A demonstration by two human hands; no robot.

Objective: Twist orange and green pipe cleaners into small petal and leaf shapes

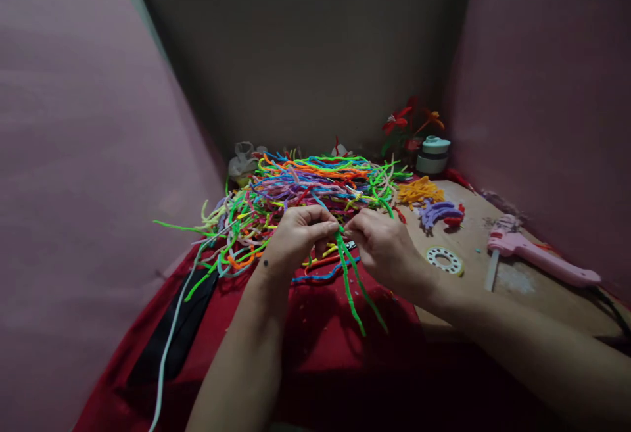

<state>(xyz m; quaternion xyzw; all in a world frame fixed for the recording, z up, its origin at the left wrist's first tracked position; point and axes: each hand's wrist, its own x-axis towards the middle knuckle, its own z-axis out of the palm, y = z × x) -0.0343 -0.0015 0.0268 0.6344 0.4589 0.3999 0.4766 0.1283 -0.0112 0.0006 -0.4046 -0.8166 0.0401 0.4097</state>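
Note:
Green pipe cleaners (348, 281) hang down from between my two hands, their upper ends pinched together and their loose ends pointing toward me. My left hand (306, 225) grips them between thumb and forefinger. Close beside it, my right hand (379, 238) has its fingers closed at the same joint; the exact grip is partly hidden. Behind both hands lies a big tangled heap of many-coloured pipe cleaners (310, 179). Below the hands, a blue pipe cleaner (315, 279) rests on the red cloth (315, 327).
On the board (473, 215) at right are orange pieces (420, 191), purple pieces (436, 214), a white ring-shaped spool (444, 260) and a pink glue gun (547, 258). A pale green container (433, 154) stands behind. A white cable (171, 333) crosses a black flat object (165, 346) at left.

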